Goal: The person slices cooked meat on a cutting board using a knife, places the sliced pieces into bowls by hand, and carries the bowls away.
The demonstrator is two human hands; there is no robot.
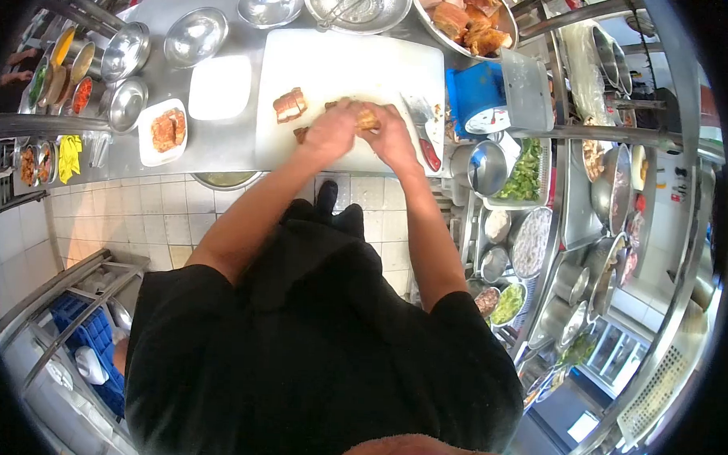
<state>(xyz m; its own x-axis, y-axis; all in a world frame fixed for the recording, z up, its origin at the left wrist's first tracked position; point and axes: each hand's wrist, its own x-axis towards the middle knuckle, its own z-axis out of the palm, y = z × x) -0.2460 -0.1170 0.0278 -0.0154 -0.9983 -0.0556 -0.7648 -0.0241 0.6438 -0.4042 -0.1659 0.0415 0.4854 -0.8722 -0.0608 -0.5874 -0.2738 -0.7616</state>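
My left hand (333, 133) and my right hand (390, 138) are close together over a white cutting board (306, 61). Between them are pieces of browned roast pork (368, 119); the fingers of both hands are closed around these, and the left is slightly blurred. Further pork shows at the left hand's edge, partly hidden by it. A cut portion of pork belly (290, 105) lies apart on the board's left side. Right of my right hand rests a cleaver (428, 153) with a red handle, its broad blade pointing away from me.
Left of the board are a square white plate (220, 87) and a white dish (152, 154) holding sliced pork. Steel bowls (196, 37) line the back left. A large bowl (511, 24) of pork chunks, a blue scale (474, 91) and a basket of greens (522, 170) stand right.
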